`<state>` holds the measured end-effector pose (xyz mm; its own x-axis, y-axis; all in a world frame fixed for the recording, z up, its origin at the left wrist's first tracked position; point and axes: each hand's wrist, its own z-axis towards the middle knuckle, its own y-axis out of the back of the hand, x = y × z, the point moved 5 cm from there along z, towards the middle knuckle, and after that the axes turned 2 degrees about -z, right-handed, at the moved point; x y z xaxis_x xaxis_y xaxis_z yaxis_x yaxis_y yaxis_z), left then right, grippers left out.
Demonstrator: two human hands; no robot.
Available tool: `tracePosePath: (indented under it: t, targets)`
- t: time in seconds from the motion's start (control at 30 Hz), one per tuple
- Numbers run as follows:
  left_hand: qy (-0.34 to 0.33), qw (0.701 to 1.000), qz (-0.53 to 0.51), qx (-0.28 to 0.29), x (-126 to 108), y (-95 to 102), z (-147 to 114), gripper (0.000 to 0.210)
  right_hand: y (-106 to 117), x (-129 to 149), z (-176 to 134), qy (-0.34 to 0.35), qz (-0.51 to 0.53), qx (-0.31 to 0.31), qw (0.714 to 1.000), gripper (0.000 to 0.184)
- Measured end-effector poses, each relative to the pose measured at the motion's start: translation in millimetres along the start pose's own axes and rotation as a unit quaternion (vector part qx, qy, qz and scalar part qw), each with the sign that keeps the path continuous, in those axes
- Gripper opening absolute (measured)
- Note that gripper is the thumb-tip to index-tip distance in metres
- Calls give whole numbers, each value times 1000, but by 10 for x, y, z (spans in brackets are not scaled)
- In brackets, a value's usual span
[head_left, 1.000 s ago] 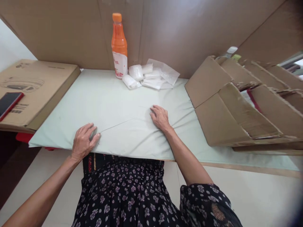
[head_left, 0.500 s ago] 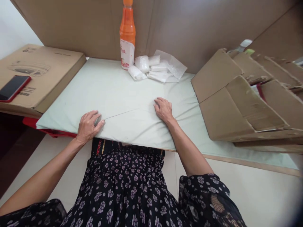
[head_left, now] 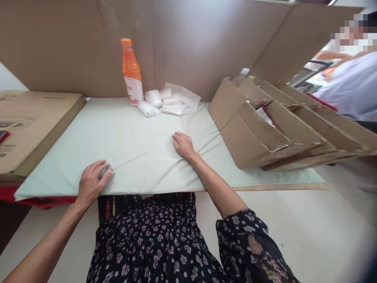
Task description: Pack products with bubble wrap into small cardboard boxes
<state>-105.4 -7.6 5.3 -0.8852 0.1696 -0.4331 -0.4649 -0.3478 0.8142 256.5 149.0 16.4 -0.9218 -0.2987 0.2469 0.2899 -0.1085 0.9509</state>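
Near the front left of the pale green cloth (head_left: 88, 129), my left hand (head_left: 92, 181) lies palm down, its thumb apart from the fingers. A thin dark line (head_left: 131, 160) runs from beside its thumb toward the middle; I cannot tell if it is a thread or a crease. Farther right, my right hand (head_left: 183, 145) rests on the cloth with loosely bent fingers and nothing visible in it. Beyond both hands stand a bottle of orange drink (head_left: 132, 72) and a small heap of white wrapped rolls and packets (head_left: 172, 104).
A flat cardboard box (head_left: 55, 118) lies at left, a red-edged phone (head_left: 3, 136) partly in view on it. At right stands a cardboard organizer (head_left: 250, 137) with several slots, holding a bottle. A cardboard panel (head_left: 188, 43) rises behind. Another person's sleeve (head_left: 347, 86) shows far right.
The view has turned right and tilted up, so everything sits farther left and lower, and another person has come into sight. Both hands stay resting on the cloth.
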Motion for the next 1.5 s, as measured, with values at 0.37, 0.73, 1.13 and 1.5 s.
tracePosePath:
  t: [0.37, 0.73, 1.13, 1.5]
  targets:
    - [-24, 1000, 5, 8, 127, -71, -19, 47, 2036, -725, -759, -135, -181, -201, 953, 54]
    - [87, 991, -106, 0, -280, 68, 134, 43, 2050, -531, -740, 19, -232, -79, 969, 21]
    - [146, 962, -229, 13, -365, -154, 300, 81, 1833, 267, -370, 86, 195, -171, 962, 21]
    - [243, 944, -222, 2, 68, -247, 908, 64, 295, 421, 464, -18, 478, 76, 875, 62]
